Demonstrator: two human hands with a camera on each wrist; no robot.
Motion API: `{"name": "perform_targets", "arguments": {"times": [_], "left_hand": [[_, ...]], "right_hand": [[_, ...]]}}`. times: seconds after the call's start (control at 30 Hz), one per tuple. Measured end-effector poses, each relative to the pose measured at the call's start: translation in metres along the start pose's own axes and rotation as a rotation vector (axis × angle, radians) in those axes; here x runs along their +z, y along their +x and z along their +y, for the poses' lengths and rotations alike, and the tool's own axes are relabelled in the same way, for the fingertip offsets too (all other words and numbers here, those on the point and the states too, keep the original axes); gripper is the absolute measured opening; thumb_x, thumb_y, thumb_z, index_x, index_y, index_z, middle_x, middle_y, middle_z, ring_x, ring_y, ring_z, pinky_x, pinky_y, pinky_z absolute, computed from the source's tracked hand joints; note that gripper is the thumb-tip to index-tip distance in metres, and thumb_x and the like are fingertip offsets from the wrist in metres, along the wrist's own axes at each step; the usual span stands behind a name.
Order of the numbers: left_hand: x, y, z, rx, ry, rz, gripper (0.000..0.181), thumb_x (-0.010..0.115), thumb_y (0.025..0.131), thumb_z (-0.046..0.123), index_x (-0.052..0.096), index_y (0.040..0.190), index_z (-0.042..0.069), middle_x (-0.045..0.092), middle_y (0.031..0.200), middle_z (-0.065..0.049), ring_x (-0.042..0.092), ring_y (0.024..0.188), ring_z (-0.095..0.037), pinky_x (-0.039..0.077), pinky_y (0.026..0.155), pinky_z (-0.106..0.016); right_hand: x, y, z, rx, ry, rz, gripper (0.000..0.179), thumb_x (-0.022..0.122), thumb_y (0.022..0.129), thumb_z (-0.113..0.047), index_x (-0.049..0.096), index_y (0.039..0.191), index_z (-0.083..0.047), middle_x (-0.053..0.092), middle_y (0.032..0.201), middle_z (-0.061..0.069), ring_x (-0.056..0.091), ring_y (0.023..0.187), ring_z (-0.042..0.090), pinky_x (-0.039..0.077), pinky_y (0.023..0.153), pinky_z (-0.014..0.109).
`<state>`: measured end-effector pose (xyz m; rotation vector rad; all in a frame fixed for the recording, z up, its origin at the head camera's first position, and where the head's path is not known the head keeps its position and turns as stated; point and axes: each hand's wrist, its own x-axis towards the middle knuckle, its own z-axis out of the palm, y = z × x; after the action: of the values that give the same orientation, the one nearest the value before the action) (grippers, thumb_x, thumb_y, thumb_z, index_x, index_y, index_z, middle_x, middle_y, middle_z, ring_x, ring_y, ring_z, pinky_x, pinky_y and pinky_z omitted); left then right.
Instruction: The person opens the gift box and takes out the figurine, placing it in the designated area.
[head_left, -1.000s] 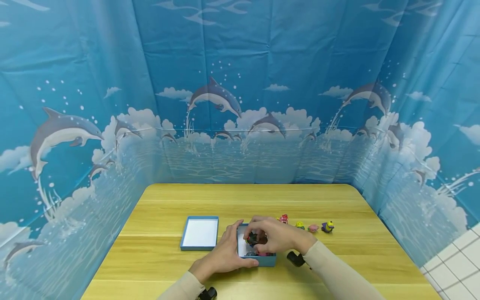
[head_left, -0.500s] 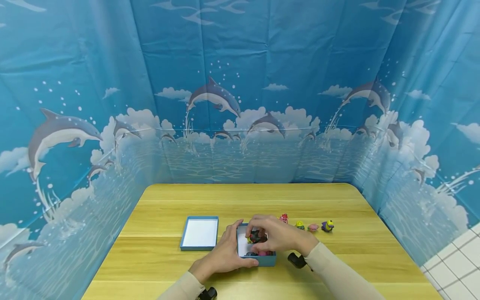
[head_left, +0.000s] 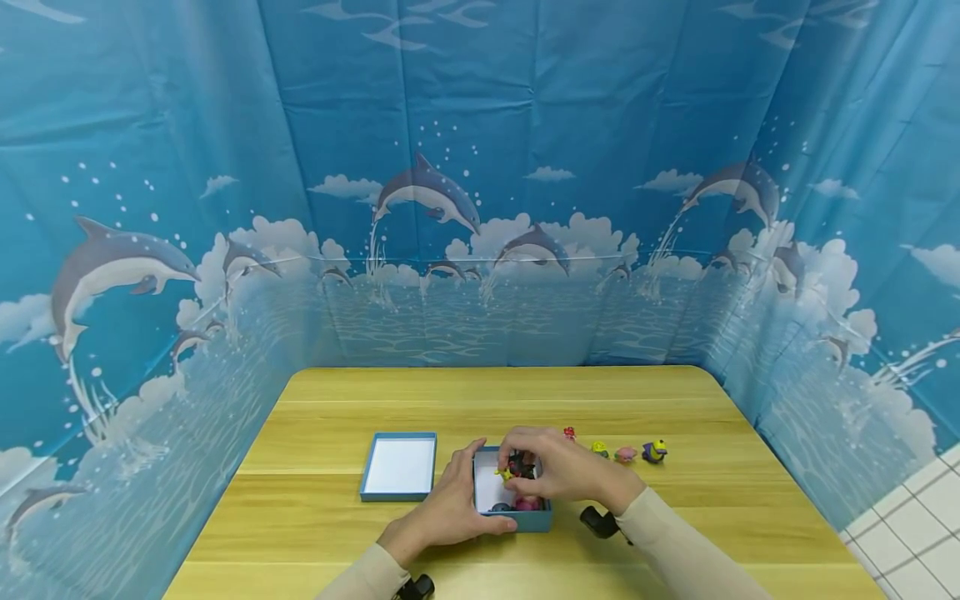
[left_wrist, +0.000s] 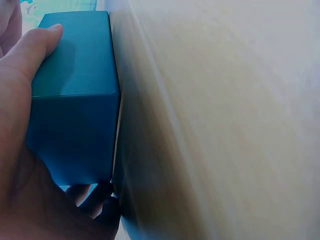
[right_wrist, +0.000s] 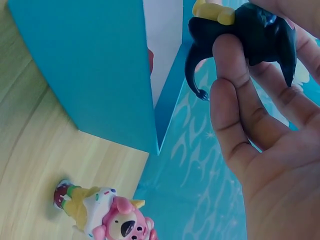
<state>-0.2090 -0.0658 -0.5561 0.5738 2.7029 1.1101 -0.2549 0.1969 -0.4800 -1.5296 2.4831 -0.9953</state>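
My left hand (head_left: 453, 508) grips the left side of a blue open-topped box (head_left: 532, 523), thumb on its near wall and fingers around the far left corner. In the left wrist view the thumb lies flat on the blue wall. Over the box, my right hand (head_left: 562, 467) pinches a small black-and-yellow toy figurine (right_wrist: 215, 32) with a curved black tail, clearest in the right wrist view. Inside the box, at its near end, lie a pink toy (head_left: 528, 503) and a grey-blue one (head_left: 501, 507). The right hand hides part of the interior.
Left of the box lies its lid (head_left: 401, 465), white inside up. Right of it stand toys: a yellow-green one (head_left: 599, 449), a pink one (head_left: 626, 454), a purple-and-yellow one (head_left: 655, 451). A pink bear figurine (right_wrist: 125, 222) stands close to the box's wall.
My right hand has shifted slightly right with the figurine, which has turned so that more of its yellow part shows. The left hand and the box have stayed put.
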Motion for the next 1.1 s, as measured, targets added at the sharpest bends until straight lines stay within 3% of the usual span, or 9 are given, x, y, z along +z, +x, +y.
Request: {"name": "perform_targets", "arguments": {"times": [0.3,0.43,0.77,0.97,1.1], "left_hand": [[0.0,-0.001,0.001,0.009,0.001,0.013,0.139,0.09,0.09,0.077,0.012,0.187,0.016,0.041,0.178,-0.019,0.057,0.143,-0.03,0.057,0.113,-0.061],[-0.001,-0.001,0.002,0.014,0.004,0.017,0.139,0.091,0.09,0.074,0.012,0.187,0.014,0.043,0.175,-0.02,0.057,0.142,-0.03,0.057,0.112,-0.061],[-0.001,-0.002,0.004,0.003,0.017,0.022,0.139,0.092,0.089,0.074,0.014,0.187,0.015,0.048,0.168,-0.019,0.058,0.134,-0.027,0.059,0.103,-0.053],[-0.001,-0.002,0.004,0.008,0.024,0.026,0.139,0.093,0.088,0.073,0.014,0.186,0.014,0.048,0.167,-0.02,0.059,0.135,-0.028,0.06,0.104,-0.053],[-0.001,-0.003,0.005,0.008,0.022,0.028,0.14,0.094,0.088,0.073,0.014,0.186,0.014,0.048,0.168,-0.021,0.058,0.137,-0.029,0.06,0.106,-0.055]], "right_hand": [[-0.008,-0.004,-0.003,0.037,0.039,0.004,0.031,0.082,0.11,-0.011,0.072,0.137,-0.021,0.082,0.127,0.002,0.075,0.101,-0.002,0.07,0.09,0.04],[-0.011,-0.006,-0.005,0.059,0.04,0.006,0.036,0.082,0.109,-0.011,0.07,0.141,-0.022,0.082,0.132,0.007,0.076,0.104,0.0,0.07,0.093,0.037],[-0.018,-0.012,-0.003,0.081,-0.031,0.029,0.034,0.084,0.107,-0.012,0.074,0.138,-0.021,0.083,0.126,-0.004,0.075,0.104,-0.002,0.07,0.091,0.04],[-0.02,-0.017,0.001,0.076,-0.038,0.042,0.032,0.083,0.107,-0.012,0.074,0.136,-0.024,0.082,0.127,-0.005,0.076,0.109,0.002,0.068,0.095,0.032],[-0.022,-0.02,0.003,0.064,-0.033,0.048,0.034,0.083,0.107,-0.011,0.075,0.136,-0.026,0.082,0.127,-0.003,0.075,0.108,0.002,0.068,0.094,0.034]]}}
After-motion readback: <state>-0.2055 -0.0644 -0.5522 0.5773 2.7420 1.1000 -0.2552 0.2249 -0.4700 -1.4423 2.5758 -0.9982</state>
